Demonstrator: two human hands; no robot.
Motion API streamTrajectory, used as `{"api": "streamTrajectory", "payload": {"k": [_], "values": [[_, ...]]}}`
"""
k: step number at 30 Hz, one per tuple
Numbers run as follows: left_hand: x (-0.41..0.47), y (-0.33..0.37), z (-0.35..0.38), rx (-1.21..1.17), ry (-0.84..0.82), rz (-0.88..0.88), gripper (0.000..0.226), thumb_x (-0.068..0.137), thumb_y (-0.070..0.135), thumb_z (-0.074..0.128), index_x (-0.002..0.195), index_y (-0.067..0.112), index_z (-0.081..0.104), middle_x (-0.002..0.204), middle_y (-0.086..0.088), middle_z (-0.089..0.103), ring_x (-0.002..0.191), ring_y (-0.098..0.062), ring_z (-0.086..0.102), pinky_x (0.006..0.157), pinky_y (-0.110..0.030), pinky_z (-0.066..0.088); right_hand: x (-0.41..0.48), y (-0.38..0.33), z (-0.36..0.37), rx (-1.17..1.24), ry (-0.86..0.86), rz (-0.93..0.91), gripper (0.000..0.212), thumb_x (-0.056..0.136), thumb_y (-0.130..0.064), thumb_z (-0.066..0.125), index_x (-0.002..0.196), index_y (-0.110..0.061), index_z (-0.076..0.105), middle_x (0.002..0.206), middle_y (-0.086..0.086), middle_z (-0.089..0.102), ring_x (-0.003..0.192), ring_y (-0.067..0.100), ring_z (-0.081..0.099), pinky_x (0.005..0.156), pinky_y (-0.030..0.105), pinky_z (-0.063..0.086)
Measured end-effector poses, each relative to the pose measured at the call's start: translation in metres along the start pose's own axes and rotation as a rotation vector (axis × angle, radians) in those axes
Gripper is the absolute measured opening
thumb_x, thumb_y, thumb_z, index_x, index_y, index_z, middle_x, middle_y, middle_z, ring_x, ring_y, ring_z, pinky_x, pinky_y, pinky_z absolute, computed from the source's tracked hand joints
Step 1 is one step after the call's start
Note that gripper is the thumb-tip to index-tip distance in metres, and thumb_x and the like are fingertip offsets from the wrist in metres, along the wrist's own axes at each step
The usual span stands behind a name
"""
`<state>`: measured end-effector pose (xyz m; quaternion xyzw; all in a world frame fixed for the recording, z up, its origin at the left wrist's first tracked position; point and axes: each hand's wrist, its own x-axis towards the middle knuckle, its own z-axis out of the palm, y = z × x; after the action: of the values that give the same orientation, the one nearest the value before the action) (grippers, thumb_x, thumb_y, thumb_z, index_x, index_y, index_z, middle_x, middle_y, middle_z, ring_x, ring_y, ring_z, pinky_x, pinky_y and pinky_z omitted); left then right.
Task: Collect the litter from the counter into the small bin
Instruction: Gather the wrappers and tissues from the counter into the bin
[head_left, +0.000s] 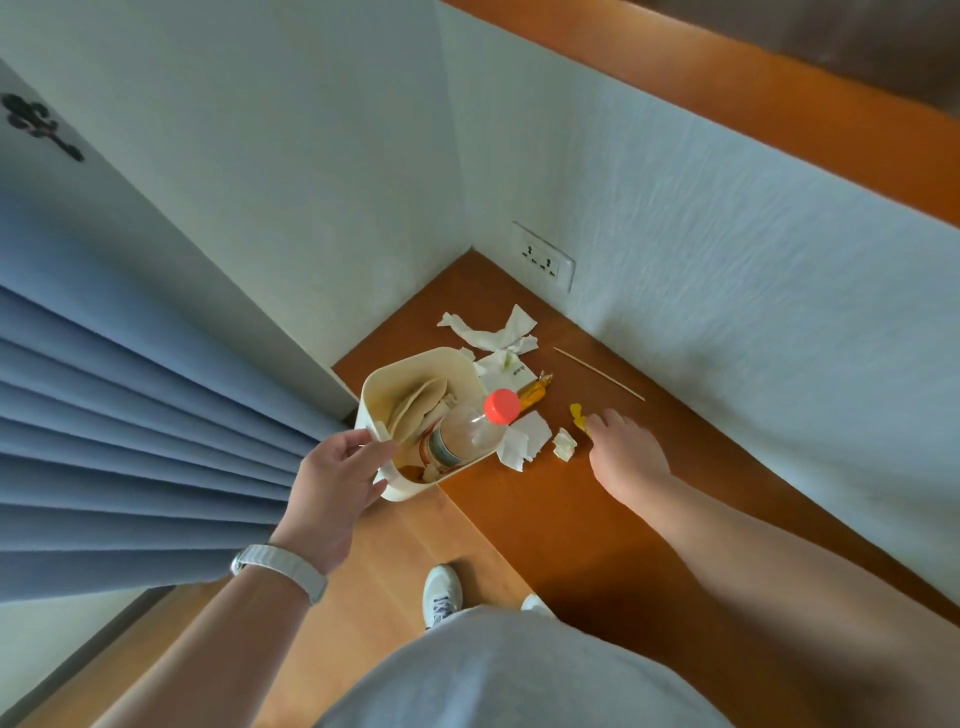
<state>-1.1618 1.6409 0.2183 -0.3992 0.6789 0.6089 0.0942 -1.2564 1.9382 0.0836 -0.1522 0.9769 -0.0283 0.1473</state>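
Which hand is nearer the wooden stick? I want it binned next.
Right. The right hand lies just short of the stick; the left hand grips the bin, farther off.

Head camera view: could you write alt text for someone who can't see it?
Seen from above, a person's left hand holds a small cream bin at the counter's edge, a red-capped bottle sticking out, while the right hand reaches a yellow scrap. Torn tissues and a thin stick remain.
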Motion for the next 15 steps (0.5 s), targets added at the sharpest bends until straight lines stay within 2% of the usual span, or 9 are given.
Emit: {"api": "streamTrajectory", "payload": {"k": [3,7,11,15], "values": [[0.002,0.001,0.0,-0.004,-0.005,0.016,0.018,0.097,0.021,0.07,0.113,0.013,0.071,0.115,-0.009,0.073,0.11,-0.022,0.07,0.1,-0.043,0.058,-0.014,0.001,-0.004,0.019,0.049,-0.005,0.034,0.096,-0.015,0.052,0.13,-0.015,0.053,0.111,0.002,0.06,0.092,0.017,0.058,0.068,0.023,0.041],[0.007,0.003,0.002,-0.005,-0.034,0.031,0.027,0.095,0.027,0.073,0.118,0.014,0.071,0.117,-0.007,0.073,0.113,-0.023,0.069,0.1,-0.043,0.059,-0.032,-0.007,-0.016,0.112,0.112,0.005,0.032,0.096,-0.017,0.052,0.128,-0.018,0.055,0.113,-0.002,0.06,0.093,0.013,0.058,0.074,0.024,0.049],[0.009,0.007,0.002,-0.01,-0.077,0.056,0.027,0.095,0.029,0.072,0.118,0.016,0.071,0.119,-0.008,0.073,0.115,-0.024,0.069,0.101,-0.045,0.058,-0.056,-0.021,-0.036,0.232,0.215,-0.058,0.029,0.092,-0.02,0.062,0.121,-0.02,0.062,0.113,-0.006,0.062,0.092,0.007,0.057,0.077,0.018,0.049],[0.012,0.013,0.003,0.015,-0.099,0.087,0.031,0.095,0.027,0.072,0.124,0.014,0.069,0.118,-0.007,0.072,0.116,-0.024,0.068,0.101,-0.045,0.059,-0.082,-0.042,-0.063,0.282,0.346,-0.199,0.028,0.081,-0.015,0.074,0.108,-0.016,0.067,0.1,-0.004,0.066,0.084,0.012,0.064,0.07,0.021,0.055]]}}
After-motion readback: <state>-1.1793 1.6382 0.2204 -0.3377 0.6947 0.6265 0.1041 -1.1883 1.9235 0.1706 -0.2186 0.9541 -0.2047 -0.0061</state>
